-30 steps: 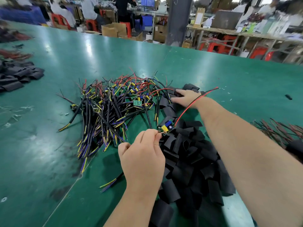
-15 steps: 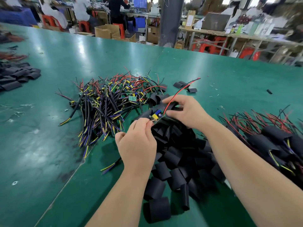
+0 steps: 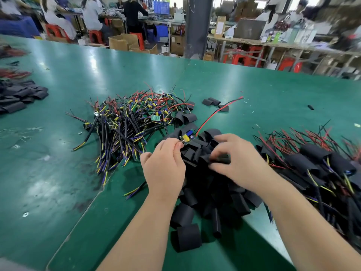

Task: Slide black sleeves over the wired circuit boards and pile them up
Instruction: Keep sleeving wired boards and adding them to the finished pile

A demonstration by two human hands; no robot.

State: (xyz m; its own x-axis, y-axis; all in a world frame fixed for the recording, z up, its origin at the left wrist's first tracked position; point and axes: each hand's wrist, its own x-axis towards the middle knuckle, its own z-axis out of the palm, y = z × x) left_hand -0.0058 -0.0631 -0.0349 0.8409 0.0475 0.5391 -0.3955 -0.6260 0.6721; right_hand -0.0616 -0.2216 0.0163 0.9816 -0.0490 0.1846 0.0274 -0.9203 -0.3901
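Nearest, loose sleeves (image 3: 187, 239) lie heaped on the green bench (image 3: 48, 173), and the heap runs up under both hands. The left hand (image 3: 166, 165) pinches one end of a board (image 3: 187, 136) between thumb and forefinger, just above the heap. Its red-and-black wire (image 3: 216, 112) trails away up and to the right. Just beside it, the right hand (image 3: 240, 161) has its fingers (image 3: 222, 148) curled round a single sleeve (image 3: 219, 160) at the top of the heap. Board and single sleeve are apart, so this one looks not yet sleeved.

To the right lies the done pile (image 3: 312, 163), boards already in black tubes with red and yellow wires sticking out. To the left lies a tangle of bare boards (image 3: 132, 118), about as large, so I judge the job roughly midway with plenty left.

What could hinder is the knotted wiring in the tangle, which may drag neighbours along. The flattened tubes will also need opening before a board goes in.

Farther off, a few stray sleeves (image 3: 213, 102) lie near the wire's tip, and another dark lot (image 3: 17, 96) lies at the far left. Beyond the bench are a pillar (image 3: 197, 26), cardboard boxes (image 3: 121, 42), red stools, and people seated at other benches.
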